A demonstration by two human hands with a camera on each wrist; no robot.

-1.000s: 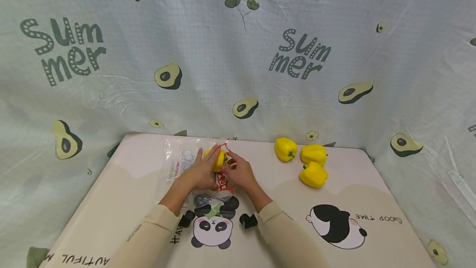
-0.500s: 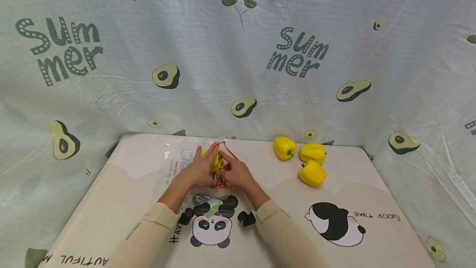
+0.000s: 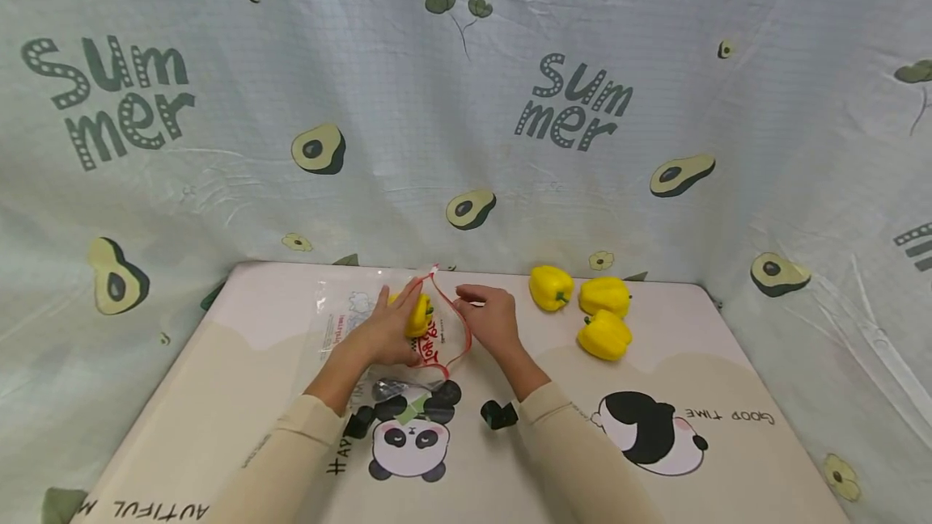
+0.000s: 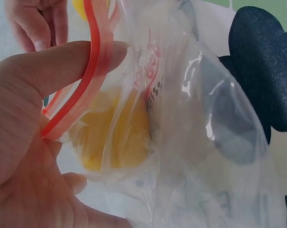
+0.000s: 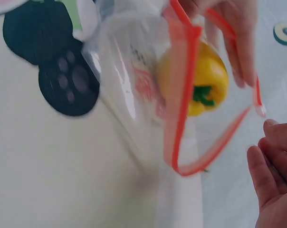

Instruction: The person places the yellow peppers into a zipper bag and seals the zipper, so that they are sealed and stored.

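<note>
A clear zip bag (image 3: 357,310) with a red-edged mouth lies on the table, its mouth facing right and gaping. Just within the mouth sits a yellow bell pepper (image 3: 418,319), its green stem (image 5: 203,95) towards the opening. My left hand (image 3: 382,334) spreads its thumb and fingers across the mouth beside the pepper; in the left wrist view the thumb (image 4: 67,66) passes behind the red strip (image 4: 93,61). Right of the mouth, my right hand (image 3: 495,322) is apart from the bag with nothing in it, fingers loosely bent.
Three more yellow bell peppers (image 3: 551,288) lie grouped at the table's right rear. A printed cloth (image 3: 393,144) with avocados hangs behind the table (image 3: 553,443). Black wrist cameras (image 3: 498,415) sit below both hands.
My right hand has let go of the pepper and drawn back to the right, out of the bag's mouth. The pepper has shifted slightly left. My left hand stays at the mouth.
</note>
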